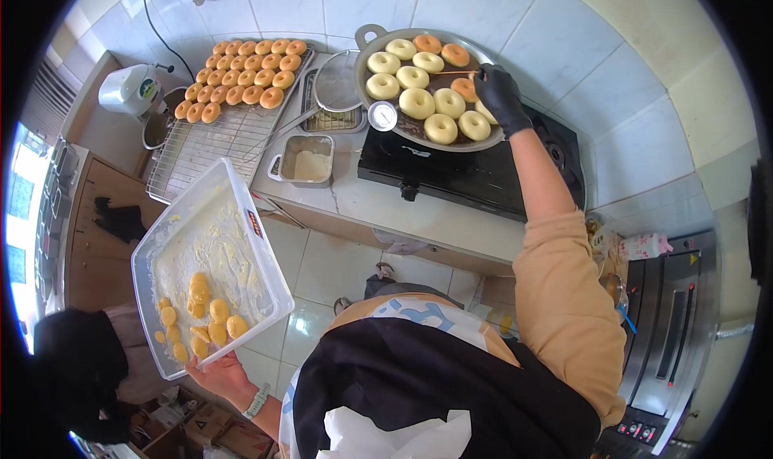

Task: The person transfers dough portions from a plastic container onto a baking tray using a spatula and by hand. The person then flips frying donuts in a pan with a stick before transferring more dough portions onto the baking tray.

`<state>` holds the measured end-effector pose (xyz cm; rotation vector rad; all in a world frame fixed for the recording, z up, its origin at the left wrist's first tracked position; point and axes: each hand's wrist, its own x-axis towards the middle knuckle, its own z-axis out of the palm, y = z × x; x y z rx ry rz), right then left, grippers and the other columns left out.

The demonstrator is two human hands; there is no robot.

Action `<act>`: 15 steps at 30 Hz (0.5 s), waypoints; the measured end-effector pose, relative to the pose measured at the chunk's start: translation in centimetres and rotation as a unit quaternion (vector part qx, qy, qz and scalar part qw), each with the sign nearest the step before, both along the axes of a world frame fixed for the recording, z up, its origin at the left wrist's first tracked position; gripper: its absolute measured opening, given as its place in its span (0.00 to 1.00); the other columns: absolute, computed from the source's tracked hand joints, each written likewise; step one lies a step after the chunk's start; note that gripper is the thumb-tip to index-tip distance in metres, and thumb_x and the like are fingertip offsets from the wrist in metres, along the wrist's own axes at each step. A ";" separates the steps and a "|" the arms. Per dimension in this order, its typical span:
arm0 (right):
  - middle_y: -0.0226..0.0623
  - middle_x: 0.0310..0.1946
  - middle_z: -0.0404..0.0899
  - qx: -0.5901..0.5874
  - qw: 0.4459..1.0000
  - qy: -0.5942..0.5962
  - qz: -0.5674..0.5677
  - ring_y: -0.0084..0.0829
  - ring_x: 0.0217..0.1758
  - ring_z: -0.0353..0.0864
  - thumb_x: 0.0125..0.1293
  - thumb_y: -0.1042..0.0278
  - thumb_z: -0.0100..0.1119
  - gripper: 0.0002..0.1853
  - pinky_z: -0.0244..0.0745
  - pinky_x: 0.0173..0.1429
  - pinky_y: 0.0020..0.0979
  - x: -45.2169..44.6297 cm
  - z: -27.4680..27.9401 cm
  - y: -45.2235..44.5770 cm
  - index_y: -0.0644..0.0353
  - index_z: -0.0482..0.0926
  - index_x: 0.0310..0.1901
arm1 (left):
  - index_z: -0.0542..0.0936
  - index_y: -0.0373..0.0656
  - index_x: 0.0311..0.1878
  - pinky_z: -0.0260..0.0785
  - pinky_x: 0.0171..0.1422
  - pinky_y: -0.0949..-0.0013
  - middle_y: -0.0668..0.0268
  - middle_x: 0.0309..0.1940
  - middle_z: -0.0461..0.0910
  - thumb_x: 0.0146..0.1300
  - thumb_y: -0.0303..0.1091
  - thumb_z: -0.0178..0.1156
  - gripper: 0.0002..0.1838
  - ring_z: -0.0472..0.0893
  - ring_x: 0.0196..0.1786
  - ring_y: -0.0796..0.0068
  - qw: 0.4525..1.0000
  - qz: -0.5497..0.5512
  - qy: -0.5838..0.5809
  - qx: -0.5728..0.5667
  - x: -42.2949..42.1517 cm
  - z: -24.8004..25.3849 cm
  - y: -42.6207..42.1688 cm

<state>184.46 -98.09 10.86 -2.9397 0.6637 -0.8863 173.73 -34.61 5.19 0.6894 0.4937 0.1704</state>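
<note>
My left hand (219, 374) grips the lower edge of a clear plastic tub (205, 250), which hangs tilted at my left. Floury smears coat its floor, and several small yellow dough pieces (217, 311) lie bunched at its lower end. Gloved in black, my right hand (501, 98) is closed over the right side of a wide pan (487, 56). A thin wooden stick (452, 73) runs left from its fingers across the doughnuts. Most doughnuts (416, 103) in the pan are pale; a few (455, 54) are browned. A round dial thermometer (382, 116) sits at the pan's near-left rim.
Beneath the pan is a black gas stove (451, 173). Browned doughnuts (246, 72) fill the back of a wire rack (213, 145) at left. Between them stand a mesh strainer (336, 80) and a metal container (307, 161). Another person (80, 370) is at lower left; an oven (668, 322) stands right.
</note>
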 end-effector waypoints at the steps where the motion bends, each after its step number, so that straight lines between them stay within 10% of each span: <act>1: 0.45 0.33 0.78 0.005 1.000 -0.031 -0.001 0.45 0.37 0.78 0.58 0.61 0.49 0.11 0.73 0.40 0.42 -0.1 -0.1 0.2 0.58 0.77 0.35 | 0.55 0.38 0.64 0.72 0.54 0.56 0.54 0.60 0.63 0.54 0.42 0.51 0.35 0.71 0.57 0.58 1.000 0.000 -0.006 0.002 -0.2 -0.3 0.2; 15: 0.42 0.33 0.78 -0.097 0.992 0.000 -0.075 0.42 0.36 0.79 0.56 0.61 0.52 0.10 0.74 0.41 0.39 2.7 4.1 1.1 0.58 0.78 0.31 | 0.57 0.34 0.62 0.71 0.56 0.57 0.53 0.58 0.66 0.54 0.42 0.51 0.34 0.71 0.57 0.58 1.000 -0.013 -0.019 -0.012 -0.3 -0.3 0.2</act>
